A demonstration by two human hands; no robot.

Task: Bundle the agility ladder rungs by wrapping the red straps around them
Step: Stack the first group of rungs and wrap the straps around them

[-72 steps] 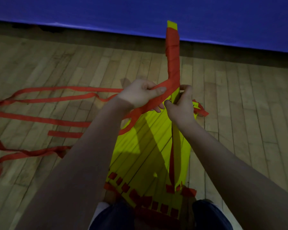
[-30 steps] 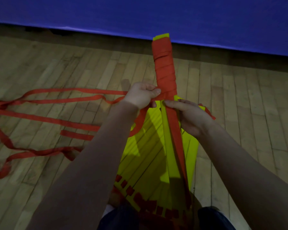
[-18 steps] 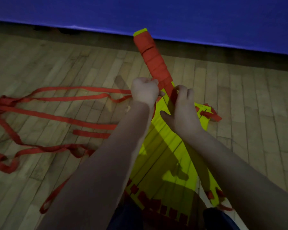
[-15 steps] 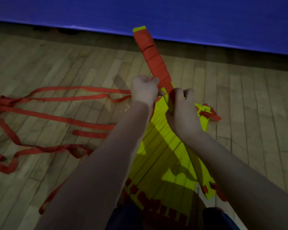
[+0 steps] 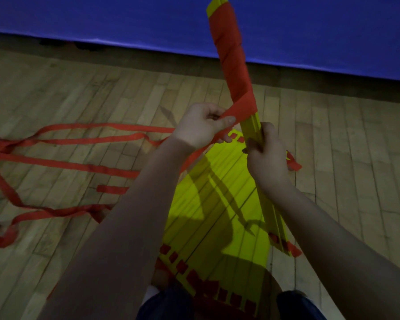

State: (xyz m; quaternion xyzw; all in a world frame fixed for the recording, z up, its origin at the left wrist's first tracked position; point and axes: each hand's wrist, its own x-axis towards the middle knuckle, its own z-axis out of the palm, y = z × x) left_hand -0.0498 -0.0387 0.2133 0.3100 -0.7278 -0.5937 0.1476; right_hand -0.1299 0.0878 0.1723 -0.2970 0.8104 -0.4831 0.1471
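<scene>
A stack of yellow ladder rungs [image 5: 254, 125] is held upright and tilted, its upper part wound in red strap [image 5: 231, 51]. My right hand [image 5: 266, 155] grips the bare yellow stack below the wrap. My left hand [image 5: 201, 125] pinches the red strap just left of the stack, pulling it taut off the lowest turn. More yellow rungs [image 5: 217, 204] lie flat on the floor beneath my arms, with red strap pieces threaded along their near edge.
Long loose red straps [image 5: 62, 162] trail in loops over the wooden floor [image 5: 56, 93] to the left. A blue mat or wall [image 5: 102, 17] runs along the far side. My knees in dark trousers [image 5: 169, 306] show at the bottom.
The wrapped bundle has swung from leaning left to rising up and right. My left hand has drawn the strap out to the left, and another turn lies lower on the stack.
</scene>
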